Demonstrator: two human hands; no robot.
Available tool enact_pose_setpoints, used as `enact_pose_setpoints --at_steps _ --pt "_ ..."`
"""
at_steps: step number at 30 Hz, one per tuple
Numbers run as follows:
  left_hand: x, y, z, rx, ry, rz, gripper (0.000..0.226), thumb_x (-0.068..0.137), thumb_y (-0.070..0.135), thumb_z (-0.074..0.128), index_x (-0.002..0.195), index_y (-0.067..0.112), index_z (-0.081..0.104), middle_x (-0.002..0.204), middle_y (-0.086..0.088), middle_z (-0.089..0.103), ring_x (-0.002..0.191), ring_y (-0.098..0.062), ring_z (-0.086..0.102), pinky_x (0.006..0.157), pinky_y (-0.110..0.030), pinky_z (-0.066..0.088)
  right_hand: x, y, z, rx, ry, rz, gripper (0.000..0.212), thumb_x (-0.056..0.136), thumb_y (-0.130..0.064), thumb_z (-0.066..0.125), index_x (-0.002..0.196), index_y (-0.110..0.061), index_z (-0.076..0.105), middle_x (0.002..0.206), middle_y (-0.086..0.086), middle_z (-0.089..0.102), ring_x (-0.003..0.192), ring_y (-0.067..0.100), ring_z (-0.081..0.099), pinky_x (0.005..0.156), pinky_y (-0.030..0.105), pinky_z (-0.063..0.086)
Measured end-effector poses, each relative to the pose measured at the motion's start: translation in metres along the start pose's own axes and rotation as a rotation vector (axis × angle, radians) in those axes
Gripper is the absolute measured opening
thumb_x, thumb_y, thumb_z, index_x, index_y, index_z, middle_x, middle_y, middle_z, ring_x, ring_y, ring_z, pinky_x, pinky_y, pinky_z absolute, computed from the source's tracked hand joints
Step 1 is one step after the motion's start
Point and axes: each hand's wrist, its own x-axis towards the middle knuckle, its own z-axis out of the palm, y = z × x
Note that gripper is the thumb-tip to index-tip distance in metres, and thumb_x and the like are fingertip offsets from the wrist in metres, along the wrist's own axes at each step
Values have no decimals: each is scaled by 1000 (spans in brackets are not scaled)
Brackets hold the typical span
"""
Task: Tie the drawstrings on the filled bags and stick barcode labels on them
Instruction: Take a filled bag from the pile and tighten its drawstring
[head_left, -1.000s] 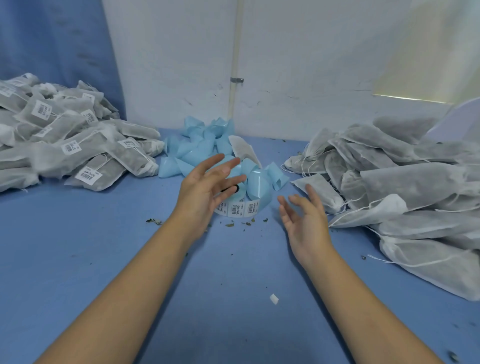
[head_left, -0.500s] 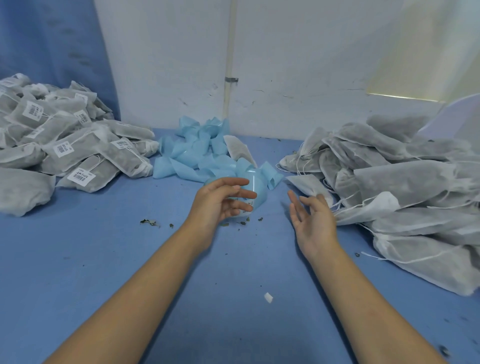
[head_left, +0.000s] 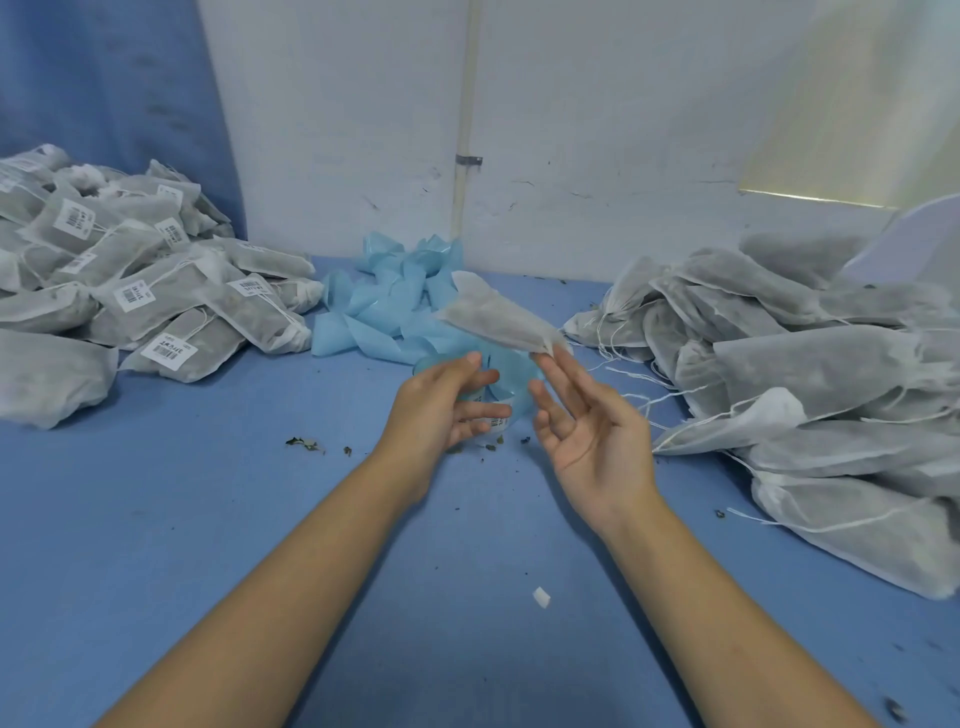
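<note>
My left fingers (head_left: 483, 413) are spread and loosely bent, gripping nothing. They hover in front of the label roll (head_left: 503, 423), whose white barcode stickers show between them; I cannot tell whether they touch it. My right fingers (head_left: 563, 374) are straight, palm turned up, holding nothing. Their tips reach the near corner of a single filled bag (head_left: 493, 319), which sits tilted over the heap of blue backing strip (head_left: 384, 312); whether they touch that corner, I cannot tell.

The left hand (head_left: 436, 410) and right hand (head_left: 592, 431) sit close together above the blue surface (head_left: 208, 519), bare forearms running back toward me. Leaf crumbs (head_left: 304, 443) lie on the surface near the left wrist, and a white scrap (head_left: 541, 596) lies between the forearms.

Well apart on the left is a pile of labelled bags (head_left: 156, 301), barcode stickers facing up. On the right is a pile of unlabelled bags (head_left: 805, 364), with loose white drawstrings (head_left: 631, 375) trailing onto the surface. Behind stands a white wall (head_left: 597, 130) with a pale pipe (head_left: 467, 104).
</note>
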Motion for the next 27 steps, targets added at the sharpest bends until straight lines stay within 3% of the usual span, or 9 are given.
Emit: enact_pose_setpoints --at_steps 4,8,11,14,16,19,22,24,27 --pt "0 2 1 -8 25 75 25 96 26 53 113 10 60 104 -5 69 64 -17 69 52 -21 52 -3 9 3 -340 -42 -17 30 81 -18 59 110 -17 67 107 -1 73 73 16 71 60 17 51" --pt "0 1 1 87 130 167 5 95 19 54 94 15 57 79 2 69 57 -8 67 47 -21 48 0 24 0 -823 135 -300 21 89 -6 62 108 -13 66 78 -9 70 50 9 57 56 17 46" --pt "-1 0 7 141 118 230 3 91 18 61 92 15 59 67 9 69 57 -4 65 52 -23 50 -1 29 -4 -1232 225 -595 31 79 -21 74 104 -31 58 74 -13 49 62 3 46 59 14 37" --pt "-5 1 14 172 54 283 8 86 18 68 90 17 62 68 12 71 60 1 64 50 -16 49 -1 26 -6 -1372 220 -736 21 80 -25 73 95 -30 61 85 -15 48 72 0 46 62 13 37" --pt "-8 2 15 199 -8 300 9 83 22 71 91 23 66 69 16 70 59 6 61 49 -9 43 0 26 -7 -1257 221 -673 10 85 -24 70 83 -25 61 80 -12 54 66 1 47 60 13 36" --pt "-8 -4 14 327 1 270 7 89 31 64 96 31 66 64 18 63 53 1 54 47 -13 40 2 22 -10 -754 318 -424 15 90 -22 64 80 -12 66 73 -1 59 62 6 46 59 15 38" --pt "-10 -15 16 357 0 190 18 96 19 54 113 23 57 92 16 63 58 -12 60 49 -22 44 3 16 -10 -374 367 -227 11 92 -18 61 86 -11 67 81 3 63 68 13 49 61 20 41" --pt "-13 -21 21 261 -64 102 21 98 12 49 118 13 52 108 4 62 59 -12 65 48 -22 50 4 13 -12 -235 357 -190 8 92 -16 60 88 -12 65 83 1 64 68 10 52 60 19 40" --pt "-17 -27 26 97 -145 -8 13 98 8 46 105 9 58 98 -6 67 70 -14 71 57 -23 56 5 12 -13 -218 333 -189 9 92 -12 59 87 -10 66 80 2 66 67 9 57 60 18 42"
